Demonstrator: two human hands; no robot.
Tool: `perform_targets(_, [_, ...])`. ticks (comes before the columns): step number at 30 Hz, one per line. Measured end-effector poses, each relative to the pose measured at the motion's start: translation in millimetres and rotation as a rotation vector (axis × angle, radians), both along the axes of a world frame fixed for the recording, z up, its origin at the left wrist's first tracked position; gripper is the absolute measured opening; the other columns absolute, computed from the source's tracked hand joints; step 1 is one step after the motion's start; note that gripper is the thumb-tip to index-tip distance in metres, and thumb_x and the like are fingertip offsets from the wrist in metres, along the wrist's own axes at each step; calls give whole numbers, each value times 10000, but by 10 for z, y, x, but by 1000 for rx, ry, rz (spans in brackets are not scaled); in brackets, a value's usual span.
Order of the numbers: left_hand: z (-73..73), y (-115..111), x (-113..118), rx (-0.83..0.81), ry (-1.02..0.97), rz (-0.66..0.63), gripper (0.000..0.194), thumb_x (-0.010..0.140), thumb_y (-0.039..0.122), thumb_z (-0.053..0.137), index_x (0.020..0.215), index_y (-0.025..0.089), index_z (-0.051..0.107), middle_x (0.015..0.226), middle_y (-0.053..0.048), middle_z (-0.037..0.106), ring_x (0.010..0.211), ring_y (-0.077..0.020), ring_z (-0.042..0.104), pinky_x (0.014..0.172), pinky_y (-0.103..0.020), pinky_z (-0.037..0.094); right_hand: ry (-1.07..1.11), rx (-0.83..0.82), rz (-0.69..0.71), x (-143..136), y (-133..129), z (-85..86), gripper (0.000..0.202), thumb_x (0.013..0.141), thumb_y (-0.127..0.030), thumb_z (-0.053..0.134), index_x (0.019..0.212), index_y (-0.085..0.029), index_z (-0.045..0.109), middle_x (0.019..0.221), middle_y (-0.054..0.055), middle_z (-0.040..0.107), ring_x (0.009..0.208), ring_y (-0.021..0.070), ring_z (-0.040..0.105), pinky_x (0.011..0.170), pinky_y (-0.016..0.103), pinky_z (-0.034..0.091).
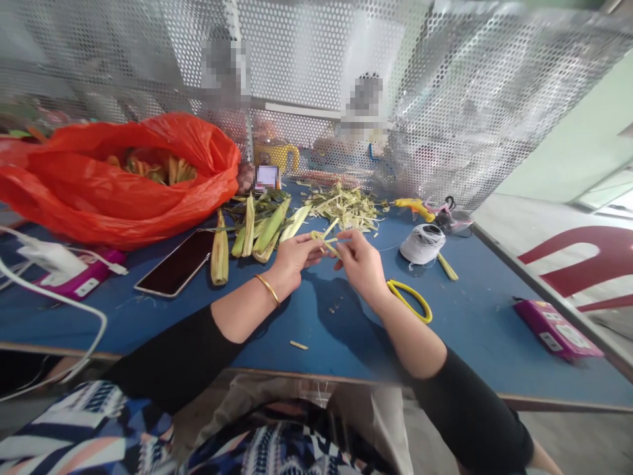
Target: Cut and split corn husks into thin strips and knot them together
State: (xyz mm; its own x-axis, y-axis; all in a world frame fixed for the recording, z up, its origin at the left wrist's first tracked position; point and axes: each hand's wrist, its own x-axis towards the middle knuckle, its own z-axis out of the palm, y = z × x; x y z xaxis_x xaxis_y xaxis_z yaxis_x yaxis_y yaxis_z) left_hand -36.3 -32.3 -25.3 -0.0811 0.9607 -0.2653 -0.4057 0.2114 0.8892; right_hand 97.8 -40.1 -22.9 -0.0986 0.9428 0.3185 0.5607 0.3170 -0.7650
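Observation:
Over the middle of the blue table, my left hand pinches a small piece of crossed pale green leaf strips. From the other side, my right hand closes its fingertips on the same strips. A thin thread seems to run from near the strips toward a white spool of thread on the right. Below my right wrist lies a yellow loop handle, its other parts hidden by my forearm. Left of my hands are several green husk pieces, with a heap of leaf scraps behind.
A large red plastic bag holding husks fills the back left. Before it lie a dark phone and a white charger with cables. A purple power strip sits at right; perforated metal mesh bounds the table's back.

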Motion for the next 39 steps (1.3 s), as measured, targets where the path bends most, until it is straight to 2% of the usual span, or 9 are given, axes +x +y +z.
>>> perform_targets(3, [23, 12, -20, 23, 66, 72, 54, 648, 116, 701, 677, 143, 664, 545, 14, 650, 514, -98, 615, 530, -194, 438, -153, 116, 186, 35, -29, 37, 282, 832, -146, 416, 978, -206, 650, 803, 29, 719, 717, 165, 664, 705, 279, 469])
perform_targets(7, [46, 0, -25, 50, 110, 94, 108, 616, 123, 741, 712, 134, 693, 536, 27, 641, 468, -75, 568, 506, -186, 425, -184, 211, 379, 82, -11, 32, 433, 778, -46, 389, 1103, -172, 645, 928, 49, 727, 820, 153, 666, 781, 268, 477])
perform_targets(10, [50, -16, -4, 53, 111, 70, 112, 613, 117, 757, 713, 132, 706, 537, 28, 643, 462, -67, 561, 499, -180, 424, -329, 379, 345, 102, 8, 23, 287, 854, -121, 444, 1012, -185, 675, 891, 53, 729, 807, 174, 647, 781, 296, 456])
perform_targets(15, [63, -64, 44, 69, 168, -70, 100, 628, 98, 769, 713, 140, 737, 518, 14, 646, 477, -75, 580, 504, -178, 419, -378, 584, 98, 114, 35, 47, 198, 900, -254, 508, 794, -216, 671, 864, 57, 699, 832, 188, 608, 826, 329, 400])
perform_targets(19, [66, -92, 33, 71, 200, -190, 111, 630, 143, 796, 732, 147, 751, 557, -10, 677, 528, -101, 620, 591, -220, 482, -251, 366, -31, 120, 76, 59, 163, 824, -248, 545, 667, -213, 568, 739, 10, 644, 708, 156, 559, 716, 284, 386])
perform_targets(22, [49, -86, 4, 66, 192, -237, 131, 635, 169, 801, 756, 150, 757, 581, -16, 689, 540, -102, 623, 632, -239, 501, -228, 145, -102, 118, 85, 63, 228, 798, -301, 535, 594, -222, 471, 536, -42, 485, 533, 128, 405, 553, 257, 295])
perform_targets(28, [12, -87, 11, 63, 176, -277, 229, 621, 260, 826, 807, 146, 756, 625, -33, 709, 593, -122, 655, 635, -240, 504, -136, 36, -148, 90, 92, 58, 271, 760, -303, 538, 536, -218, 412, 483, -55, 398, 514, 116, 333, 525, 254, 247])
perform_targets(33, [-8, -111, 76, 35, 185, -125, 205, 609, 188, 821, 794, 144, 745, 589, -7, 691, 531, -107, 637, 568, -210, 476, -45, -29, -108, 64, 120, 2, 273, 762, -305, 533, 528, -217, 421, 478, -56, 426, 496, 109, 366, 523, 253, 273])
perform_targets(39, [3, -47, 43, -8, 147, -6, 194, 616, 153, 810, 786, 141, 717, 552, -1, 666, 489, -95, 607, 542, -206, 471, 136, 14, -38, 105, 119, 16, 136, 690, -326, 632, 746, -206, 603, 596, -41, 581, 545, 116, 473, 553, 250, 358])
